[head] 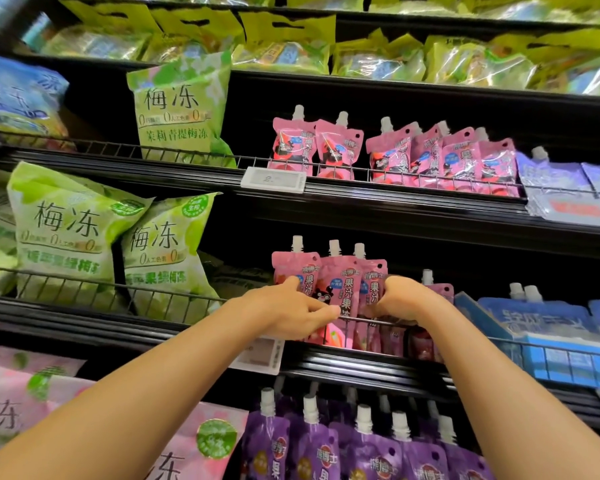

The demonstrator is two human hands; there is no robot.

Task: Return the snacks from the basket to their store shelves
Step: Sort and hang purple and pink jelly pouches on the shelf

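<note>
Readable stuff: the big light-green plastic snack bags (70, 233) say 梅冻, and the upper one (179, 105) adds 茉莉青提梅冻. The pink spouted jelly pouches (338, 285) read 熊博士 and 果汁果冻. The white electronic shelf price tag (273, 179) shows "2.", rest is too blurry.

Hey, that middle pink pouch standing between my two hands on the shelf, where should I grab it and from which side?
Probably by the top, just under the white spout of the middle pink pouch, coming from the front and above. It stands upright behind the wire rail, which covers its lower part, and neighbouring pouches press against both sides, so only the upper part is free.
</note>
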